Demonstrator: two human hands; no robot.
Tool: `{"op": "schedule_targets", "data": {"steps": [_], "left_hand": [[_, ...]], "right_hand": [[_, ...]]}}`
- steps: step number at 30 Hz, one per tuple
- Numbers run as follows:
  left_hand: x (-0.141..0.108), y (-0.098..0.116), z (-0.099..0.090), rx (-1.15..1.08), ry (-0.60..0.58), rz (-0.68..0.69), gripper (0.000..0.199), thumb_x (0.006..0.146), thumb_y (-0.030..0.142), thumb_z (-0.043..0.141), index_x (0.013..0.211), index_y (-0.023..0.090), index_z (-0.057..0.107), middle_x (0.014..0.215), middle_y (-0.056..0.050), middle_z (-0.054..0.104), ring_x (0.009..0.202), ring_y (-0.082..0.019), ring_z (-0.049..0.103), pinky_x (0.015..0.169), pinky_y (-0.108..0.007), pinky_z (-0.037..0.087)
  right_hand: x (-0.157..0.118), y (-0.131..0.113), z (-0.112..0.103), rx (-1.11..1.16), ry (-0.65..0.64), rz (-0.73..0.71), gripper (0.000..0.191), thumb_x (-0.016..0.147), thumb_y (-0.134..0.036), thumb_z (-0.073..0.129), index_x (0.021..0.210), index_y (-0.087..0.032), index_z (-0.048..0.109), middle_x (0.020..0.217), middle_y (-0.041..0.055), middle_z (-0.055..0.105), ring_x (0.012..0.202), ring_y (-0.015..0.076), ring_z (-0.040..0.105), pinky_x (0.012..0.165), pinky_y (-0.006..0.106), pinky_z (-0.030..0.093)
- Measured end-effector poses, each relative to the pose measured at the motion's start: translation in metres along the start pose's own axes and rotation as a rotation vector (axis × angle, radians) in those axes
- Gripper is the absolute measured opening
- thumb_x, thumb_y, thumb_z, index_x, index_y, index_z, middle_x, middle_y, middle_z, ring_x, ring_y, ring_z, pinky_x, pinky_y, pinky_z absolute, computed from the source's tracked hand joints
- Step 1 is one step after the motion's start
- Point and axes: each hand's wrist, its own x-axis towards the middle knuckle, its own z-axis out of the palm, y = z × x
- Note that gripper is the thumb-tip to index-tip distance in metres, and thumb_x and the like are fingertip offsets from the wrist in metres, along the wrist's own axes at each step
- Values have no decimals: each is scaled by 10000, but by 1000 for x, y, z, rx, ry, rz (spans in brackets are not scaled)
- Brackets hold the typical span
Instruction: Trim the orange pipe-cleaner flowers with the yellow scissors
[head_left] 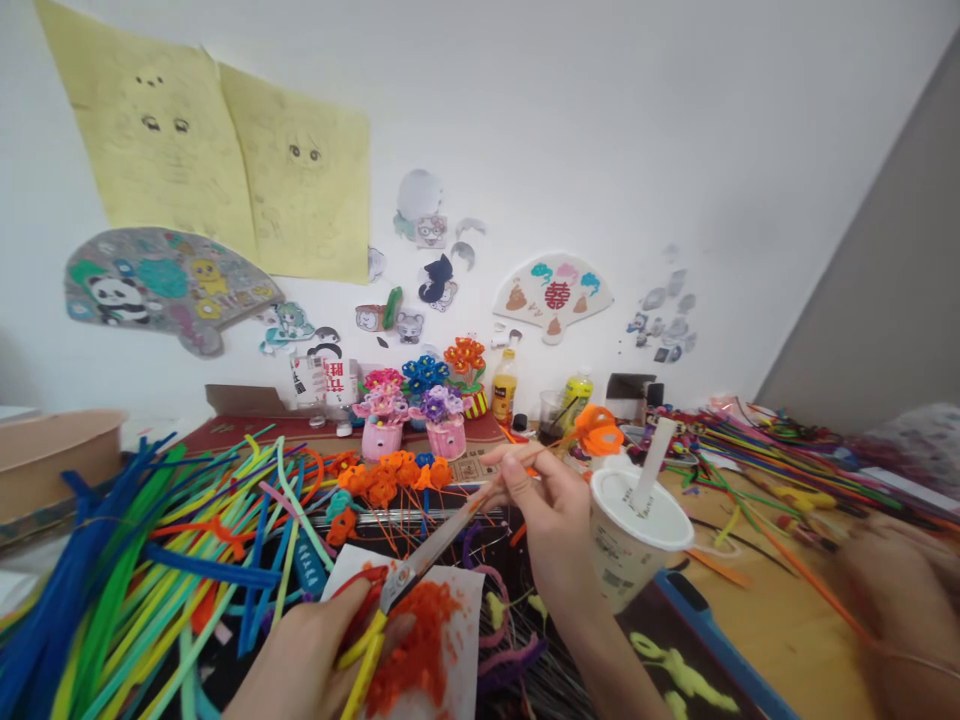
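Near the bottom centre, my left hand [319, 640] is wrapped round the red and yellow handles of the scissors [405, 580]. Their blades point up and right, towards the thin stem in my other hand. Pinched in my right hand [544, 500] is the orange stem of an orange pipe-cleaner flower [598, 430], whose bloom stands above the hand at the right. Below the scissors lies a white sheet [466, 640] covered with orange fuzz. Several finished orange blooms [382, 478] with thin stems lie just behind.
Bundles of coloured pipe cleaners [150, 580] spread at the left. A white lidded cup [637, 530] stands right of my right hand. Small flower pots [382, 437] and a juice bottle [505, 388] stand by the wall. Another person's hands [892, 590] hold an orange strip at the far right.
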Motion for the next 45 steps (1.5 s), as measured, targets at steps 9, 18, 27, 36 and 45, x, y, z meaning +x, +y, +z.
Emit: {"op": "schedule_targets", "data": {"steps": [9, 18, 27, 36, 45], "left_hand": [[1, 3, -1, -6, -37, -10, 280, 829, 414, 501, 801, 226, 706, 622, 0, 728, 530, -155, 651, 515, -175, 452], [3, 8, -1, 89, -126, -82, 407, 827, 463, 405, 838, 189, 707, 667, -33, 729, 597, -195, 668, 559, -219, 469], [5, 12, 8, 102, 158, -28, 283, 780, 472, 519, 921, 273, 662, 494, 48, 608, 498, -169, 624, 468, -179, 429], [0, 4, 3, 67, -14, -34, 268, 819, 436, 494, 924, 258, 665, 608, 23, 686, 556, -169, 651, 509, -184, 459], [-3, 10, 0, 63, -79, -105, 245, 840, 369, 478, 880, 226, 674, 673, -4, 728, 593, -173, 680, 546, -190, 471]], "right_hand": [[0, 2, 1, 89, -3, 23, 175, 857, -323, 604, 780, -175, 657, 576, -17, 665, 499, 143, 659, 503, 241, 552], [0, 4, 2, 117, -7, 39, 178, 849, -323, 616, 766, -169, 650, 567, -21, 655, 494, 133, 656, 504, 231, 557], [-1, 6, 2, 124, 24, 60, 183, 834, -337, 636, 756, -171, 641, 580, -22, 643, 495, 150, 656, 490, 255, 559], [-2, 4, 5, 119, 50, 61, 199, 809, -358, 668, 758, -165, 672, 610, -20, 630, 509, 152, 654, 492, 257, 563], [-2, 5, 5, 104, 53, 52, 197, 815, -353, 661, 753, -168, 683, 630, -15, 645, 517, 142, 652, 508, 249, 562]]}}
